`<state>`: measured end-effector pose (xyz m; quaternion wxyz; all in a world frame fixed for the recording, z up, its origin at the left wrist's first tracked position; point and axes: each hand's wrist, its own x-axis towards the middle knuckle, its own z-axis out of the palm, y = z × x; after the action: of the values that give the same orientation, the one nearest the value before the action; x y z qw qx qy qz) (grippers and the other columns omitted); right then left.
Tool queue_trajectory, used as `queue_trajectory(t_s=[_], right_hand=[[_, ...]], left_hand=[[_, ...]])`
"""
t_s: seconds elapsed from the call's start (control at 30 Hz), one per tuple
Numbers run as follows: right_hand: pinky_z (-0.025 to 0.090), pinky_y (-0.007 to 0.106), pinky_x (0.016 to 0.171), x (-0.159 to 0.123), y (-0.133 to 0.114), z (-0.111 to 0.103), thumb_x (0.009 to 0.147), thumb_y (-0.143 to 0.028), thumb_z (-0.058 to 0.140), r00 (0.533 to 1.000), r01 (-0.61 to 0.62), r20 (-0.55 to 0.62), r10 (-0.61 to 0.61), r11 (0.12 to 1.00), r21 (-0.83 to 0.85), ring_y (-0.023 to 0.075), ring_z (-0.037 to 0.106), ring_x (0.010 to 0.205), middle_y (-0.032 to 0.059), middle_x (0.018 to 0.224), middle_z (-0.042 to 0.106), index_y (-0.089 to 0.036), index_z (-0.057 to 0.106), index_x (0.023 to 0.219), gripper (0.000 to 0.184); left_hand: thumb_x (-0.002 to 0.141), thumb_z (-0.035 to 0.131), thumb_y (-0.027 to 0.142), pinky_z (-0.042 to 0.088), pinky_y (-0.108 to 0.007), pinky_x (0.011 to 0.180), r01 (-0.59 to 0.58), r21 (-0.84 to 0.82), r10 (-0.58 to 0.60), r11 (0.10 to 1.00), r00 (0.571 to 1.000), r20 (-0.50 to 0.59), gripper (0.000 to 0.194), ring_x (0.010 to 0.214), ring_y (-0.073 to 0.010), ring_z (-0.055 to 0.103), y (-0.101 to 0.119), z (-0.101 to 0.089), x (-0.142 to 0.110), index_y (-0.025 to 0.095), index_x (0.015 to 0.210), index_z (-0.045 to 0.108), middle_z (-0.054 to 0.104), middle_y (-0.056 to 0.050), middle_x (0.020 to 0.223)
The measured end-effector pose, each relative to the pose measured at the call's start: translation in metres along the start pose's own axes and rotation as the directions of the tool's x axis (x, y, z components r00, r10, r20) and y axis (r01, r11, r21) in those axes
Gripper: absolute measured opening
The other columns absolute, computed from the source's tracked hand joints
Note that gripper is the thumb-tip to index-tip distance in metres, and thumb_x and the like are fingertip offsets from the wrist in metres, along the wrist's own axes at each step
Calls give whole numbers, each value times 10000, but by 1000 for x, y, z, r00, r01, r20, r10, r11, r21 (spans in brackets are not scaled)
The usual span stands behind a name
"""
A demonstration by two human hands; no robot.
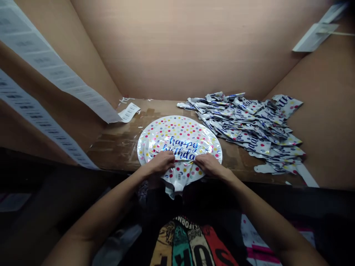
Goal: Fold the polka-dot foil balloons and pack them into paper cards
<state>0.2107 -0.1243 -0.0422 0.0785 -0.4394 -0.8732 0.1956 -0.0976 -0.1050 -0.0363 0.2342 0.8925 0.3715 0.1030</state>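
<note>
A flat foil balloon point(180, 131), white with coloured dots and blue "happy birthday" lettering, lies at the front edge of the cardboard surface. My left hand point(163, 161) grips it left of the middle, fingers closed on the foil. On the other side my right hand point(207, 163) pinches the same foil. Between the hands the foil forms a crease, and the balloon's lower part with its neck hangs over the edge towards my body. Another round dotted edge shows beneath the upper foil; I cannot tell how many balloons are stacked.
A heap of folded dotted balloons point(249, 125) covers the right side of the taped cardboard surface point(116, 147). Strips of barcode labels point(63, 79) hang at the left, one ending on the surface. Cardboard walls point(194, 48) enclose the back and sides. A white fixture point(313, 37) sits upper right.
</note>
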Motion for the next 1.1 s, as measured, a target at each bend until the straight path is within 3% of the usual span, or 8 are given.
queue_trajectory(t_s=[0.1, 0.17, 0.3, 0.53, 0.67, 0.77, 1.0, 1.1], right_hand=[[327, 368, 819, 0, -24, -7, 1026, -475, 532, 993, -15, -120, 3, 995, -96, 286, 575, 944, 132, 997, 678, -208, 674, 1041, 302], [334, 391, 866, 4, -43, -4, 936, -586, 646, 984, 44, -162, -70, 987, -154, 330, 556, 1039, 166, 1087, 655, -190, 645, 1172, 461], [329, 365, 861, 19, -58, 18, 982, -549, 601, 978, 207, -8, -210, 968, -140, 271, 572, 981, 112, 1041, 670, -201, 654, 1061, 360], [303, 294, 740, 33, -34, 24, 1058, -409, 438, 994, 102, 28, -110, 973, 206, 151, 498, 697, 1, 712, 590, -188, 571, 733, 415], [296, 266, 645, 33, -31, 14, 1027, -501, 432, 995, 69, 36, -95, 896, 439, 135, 410, 633, -32, 649, 498, -195, 538, 698, 462], [294, 271, 625, 34, -16, -1, 983, -546, 464, 1000, 25, -19, -18, 878, 478, 139, 375, 628, -38, 628, 443, -207, 498, 679, 457], [258, 300, 602, 20, 28, -50, 936, -561, 480, 972, -63, -179, 152, 905, 421, 140, 318, 600, -36, 601, 391, -227, 394, 635, 457], [261, 299, 605, 17, 19, -49, 962, -534, 458, 987, 4, -146, 64, 906, 423, 140, 332, 602, -35, 610, 406, -223, 404, 651, 444]], left_hand=[[973, 575, 287, 411, -305, 723, 97, -40, -98, 994, 995, -20, 132, 809, -213, 601, -3, 4, -4, 205, 888, 633, 661, -54, 883], [973, 574, 309, 416, -304, 723, 122, -81, -127, 989, 991, -47, 122, 812, -216, 607, -4, 5, -2, 208, 948, 638, 673, -53, 889], [972, 570, 346, 435, -301, 756, 89, -117, -96, 989, 994, -57, 181, 836, -210, 611, -2, 0, -3, 198, 907, 653, 681, -59, 893], [806, 806, 470, 443, -409, 987, 17, 0, -17, 1000, 977, -210, 489, 1120, -304, 597, 16, -8, -39, 201, 1187, 659, 680, -123, 1187], [930, 605, 192, 454, -419, 939, 51, 223, 2, 973, 973, -230, 190, 999, -278, 616, 20, 5, -48, 192, 1094, 701, 688, -122, 1031], [958, 471, 118, 479, -366, 844, 43, 224, 12, 974, 971, -238, 260, 844, -231, 630, 14, 13, -51, 188, 994, 719, 681, -97, 881], [956, 581, 239, 473, -429, 986, 105, 165, -18, 981, 888, -459, 182, 1036, -268, 629, 20, -4, -59, 214, 1105, 683, 702, -108, 1039], [805, 810, 427, 394, -509, 1118, 65, 172, 27, 983, 873, -487, 631, 1285, -347, 513, 43, -14, -45, 212, 1343, 561, 595, -160, 1360]])
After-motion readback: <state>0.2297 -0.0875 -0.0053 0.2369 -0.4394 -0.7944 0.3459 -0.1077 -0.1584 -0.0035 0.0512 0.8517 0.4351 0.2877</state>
